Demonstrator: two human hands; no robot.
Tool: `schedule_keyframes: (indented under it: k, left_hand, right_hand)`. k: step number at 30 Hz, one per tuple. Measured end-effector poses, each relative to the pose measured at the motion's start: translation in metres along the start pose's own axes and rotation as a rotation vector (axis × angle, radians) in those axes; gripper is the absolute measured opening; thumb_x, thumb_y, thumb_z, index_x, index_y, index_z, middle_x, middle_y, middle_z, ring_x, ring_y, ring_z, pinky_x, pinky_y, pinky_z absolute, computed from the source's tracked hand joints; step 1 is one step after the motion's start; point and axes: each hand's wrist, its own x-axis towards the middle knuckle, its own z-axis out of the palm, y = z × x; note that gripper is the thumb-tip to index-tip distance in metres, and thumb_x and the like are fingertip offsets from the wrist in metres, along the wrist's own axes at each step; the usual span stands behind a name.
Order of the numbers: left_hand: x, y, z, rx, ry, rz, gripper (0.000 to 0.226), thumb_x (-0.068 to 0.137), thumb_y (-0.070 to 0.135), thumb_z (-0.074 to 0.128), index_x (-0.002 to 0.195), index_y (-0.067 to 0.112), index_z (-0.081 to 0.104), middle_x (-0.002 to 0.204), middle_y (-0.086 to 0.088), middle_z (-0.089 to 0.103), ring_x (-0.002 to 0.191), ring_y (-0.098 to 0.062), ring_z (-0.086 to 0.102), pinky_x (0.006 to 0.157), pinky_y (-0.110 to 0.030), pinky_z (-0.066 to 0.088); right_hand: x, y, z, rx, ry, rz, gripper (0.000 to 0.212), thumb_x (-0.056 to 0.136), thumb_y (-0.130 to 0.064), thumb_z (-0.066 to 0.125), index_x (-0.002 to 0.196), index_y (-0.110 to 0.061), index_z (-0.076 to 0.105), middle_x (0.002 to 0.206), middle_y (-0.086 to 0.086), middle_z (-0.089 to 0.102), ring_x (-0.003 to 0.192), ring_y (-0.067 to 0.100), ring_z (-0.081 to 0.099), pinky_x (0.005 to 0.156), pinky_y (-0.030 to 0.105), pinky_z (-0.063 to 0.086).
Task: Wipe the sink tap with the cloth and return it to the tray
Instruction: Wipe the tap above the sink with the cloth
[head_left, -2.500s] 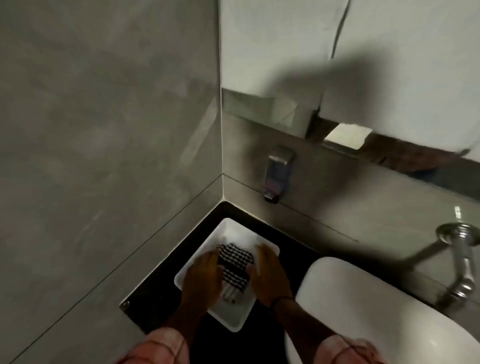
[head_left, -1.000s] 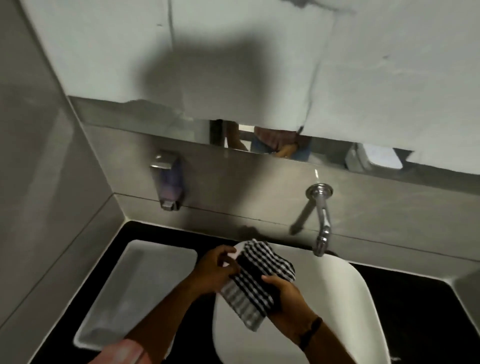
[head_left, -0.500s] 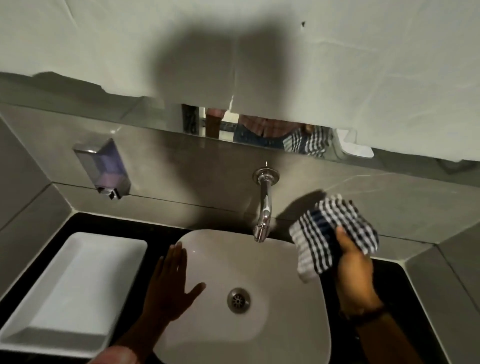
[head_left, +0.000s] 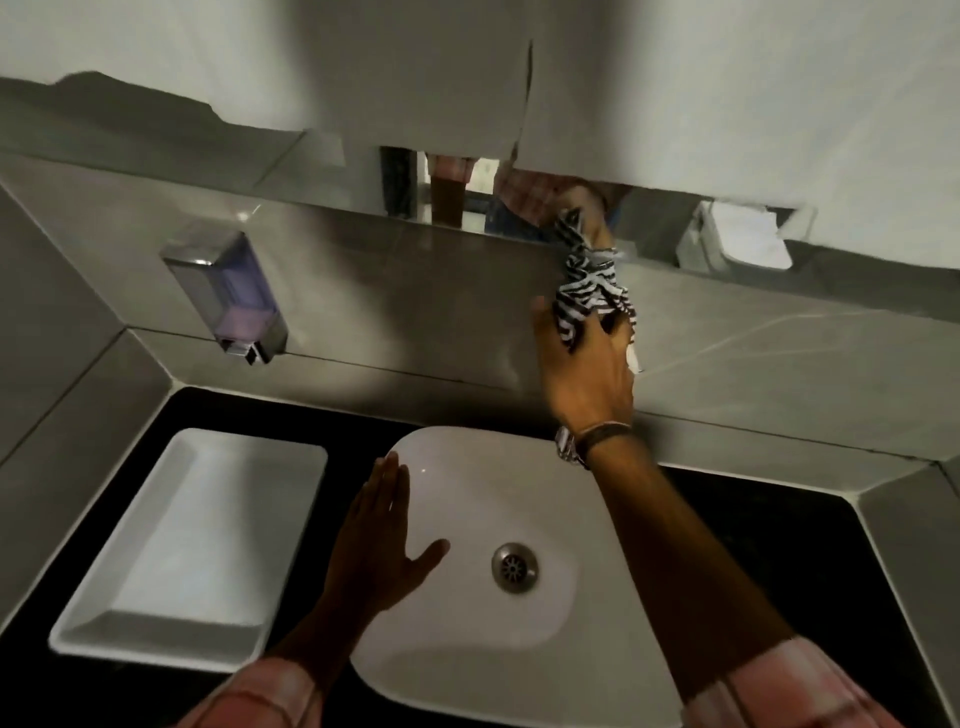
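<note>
My right hand (head_left: 587, 374) is raised against the back wall and grips the black-and-white checked cloth (head_left: 589, 293), which is bunched over the top of the wall tap. The tap is almost wholly hidden behind the hand and cloth; only its metal spout end (head_left: 567, 448) shows by my wrist. My left hand (head_left: 379, 545) rests flat, fingers apart, on the left rim of the white basin (head_left: 457, 644). The white rectangular tray (head_left: 192, 545) sits empty on the black counter to the left of the basin.
A soap dispenser (head_left: 228, 293) with purple liquid hangs on the grey wall at left. A mirror strip above the tap reflects my arm and the cloth. The basin drain (head_left: 514, 567) lies in the middle. Grey walls close in both sides of the counter.
My right hand carried the cloth from the right of the tap up and left onto the tap's top, covering it. The left hand stayed on the basin rim.
</note>
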Motion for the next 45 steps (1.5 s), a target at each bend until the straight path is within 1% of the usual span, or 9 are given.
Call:
schedule_keyframes:
  k: [2,4,7,10,17,27,33,40,45]
  left_hand:
    - [0.000,0.001,-0.001,-0.013,0.004,0.002,0.112,0.086,0.082,0.041,0.161,0.009,0.001,0.172,-0.010,-0.006,0.159,-0.026,-0.007,0.127,-0.044,0.014]
    - [0.000,0.001,0.000,-0.028,0.008,0.002,0.113,0.086,0.083,0.040,0.161,0.010,-0.001,0.172,-0.008,-0.008,0.159,-0.025,-0.008,0.127,-0.044,0.014]
    - [0.000,0.000,0.000,-0.067,0.009,0.002,0.113,0.085,0.084,0.039,0.161,0.011,-0.002,0.172,-0.006,-0.010,0.158,-0.024,-0.010,0.128,-0.046,0.016]
    - [0.000,-0.001,0.001,-0.085,0.001,0.000,0.114,0.085,0.086,0.037,0.161,0.011,-0.003,0.172,-0.006,-0.011,0.158,-0.024,-0.010,0.128,-0.048,0.019]
    - [0.004,-0.005,0.007,-0.117,0.030,0.002,0.101,0.091,0.080,0.027,0.161,0.015,-0.008,0.171,-0.003,-0.018,0.158,-0.023,-0.014,0.127,-0.044,0.010]
    - [0.005,-0.007,0.011,-0.187,0.070,-0.078,0.095,0.094,0.072,0.027,0.161,0.015,-0.009,0.172,-0.006,-0.013,0.158,-0.027,-0.006,0.123,-0.041,0.015]
    - [0.010,-0.008,0.010,-0.028,0.030,-0.117,0.103,0.091,0.075,0.033,0.161,0.007,0.001,0.171,-0.016,-0.001,0.158,-0.034,0.001,0.126,-0.054,0.021]
    - [0.010,-0.011,0.004,-0.032,-0.030,-0.032,0.118,0.081,0.088,0.034,0.160,0.009,-0.007,0.170,-0.011,-0.016,0.157,-0.029,-0.015,0.128,-0.049,0.006]
    - [0.008,-0.015,0.004,-0.054,-0.009,0.022,0.119,0.080,0.092,0.027,0.160,0.011,-0.007,0.170,-0.007,-0.021,0.157,-0.025,-0.019,0.126,-0.039,-0.008]
  right_hand:
    - [-0.002,-0.004,-0.003,0.035,-0.053,0.080,0.066,0.089,-0.082,0.024,0.123,-0.041,0.062,0.162,0.006,0.032,0.132,0.038,0.051,0.110,0.050,0.042]
    - [0.002,-0.008,-0.006,0.156,-0.017,0.233,0.064,0.096,-0.072,0.019,0.125,-0.035,0.063,0.151,0.012,0.051,0.127,0.035,0.055,0.102,0.041,0.040]
    - [0.010,-0.010,-0.009,0.122,0.140,0.267,0.052,0.101,-0.050,0.038,0.117,-0.010,0.067,0.125,0.015,0.068,0.115,0.034,0.060,0.087,0.036,0.039]
    - [0.015,-0.009,-0.009,0.044,0.136,0.347,0.050,0.088,-0.038,0.068,0.124,-0.005,0.057,0.128,0.019,0.066,0.119,0.040,0.061,0.097,0.042,0.048]
    - [0.027,-0.022,-0.002,-0.269,-0.017,0.379,0.038,0.095,-0.026,0.061,0.127,-0.007,0.063,0.131,0.018,0.066,0.119,0.037,0.061,0.097,0.043,0.049]
    - [0.038,-0.016,0.000,-0.153,-0.140,0.414,0.056,0.100,-0.053,0.041,0.134,-0.013,0.060,0.143,0.018,0.058,0.128,0.038,0.056,0.105,0.040,0.042]
    - [0.033,-0.023,0.005,-0.506,-0.110,0.321,0.049,0.089,-0.022,0.066,0.134,-0.007,0.057,0.136,0.018,0.061,0.123,0.036,0.059,0.096,0.043,0.050]
    - [0.049,-0.006,0.004,-0.177,-0.178,0.407,0.065,0.099,-0.061,0.034,0.132,-0.013,0.063,0.140,0.018,0.061,0.125,0.038,0.058,0.106,0.041,0.043]
    - [0.045,-0.014,0.004,-0.464,-0.117,0.378,0.045,0.095,-0.035,0.056,0.132,-0.010,0.060,0.138,0.016,0.062,0.124,0.036,0.058,0.098,0.039,0.046]
